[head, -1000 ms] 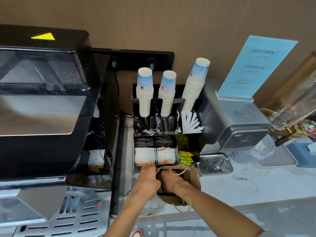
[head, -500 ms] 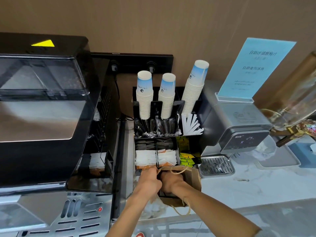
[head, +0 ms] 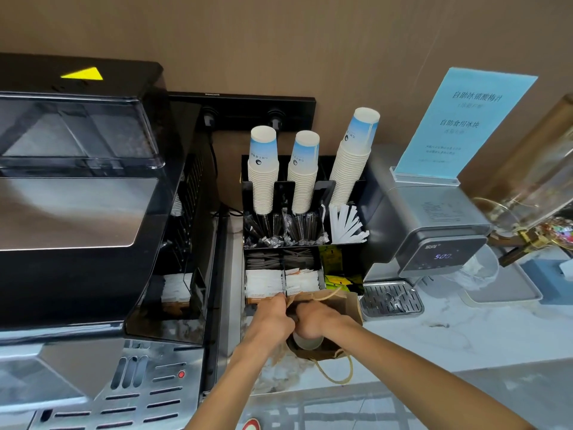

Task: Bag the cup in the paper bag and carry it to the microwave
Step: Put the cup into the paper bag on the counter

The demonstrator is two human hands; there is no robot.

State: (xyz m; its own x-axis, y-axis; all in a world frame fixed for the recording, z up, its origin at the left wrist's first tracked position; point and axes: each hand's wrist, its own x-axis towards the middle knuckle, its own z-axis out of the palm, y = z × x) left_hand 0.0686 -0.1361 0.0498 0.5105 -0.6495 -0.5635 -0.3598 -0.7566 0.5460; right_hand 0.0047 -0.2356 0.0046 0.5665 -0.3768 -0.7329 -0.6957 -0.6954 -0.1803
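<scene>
A brown paper bag (head: 347, 307) with twine handles stands open on the marble counter, in front of the black organiser. My left hand (head: 274, 319) pinches the bag's left rim and holds it apart. My right hand (head: 316, 319) reaches into the mouth of the bag from above, fingers curled around a white paper cup (head: 307, 342). Only the cup's pale lower part shows under my right hand, inside the bag. One twine handle (head: 339, 372) hangs loose over the near side.
A big black and steel coffee machine (head: 77, 212) fills the left. The black organiser (head: 305, 243) holds three stacks of paper cups, stirrers and sachets. A grey ice dispenser (head: 434, 237) with a drip tray (head: 390, 299) and a blue sign (head: 465, 122) stands right. Marble counter (head: 465, 336) stretches right.
The view has tilted slightly. Both hands stay at the bag's mouth; the white cup now shows below my right hand inside the bag.
</scene>
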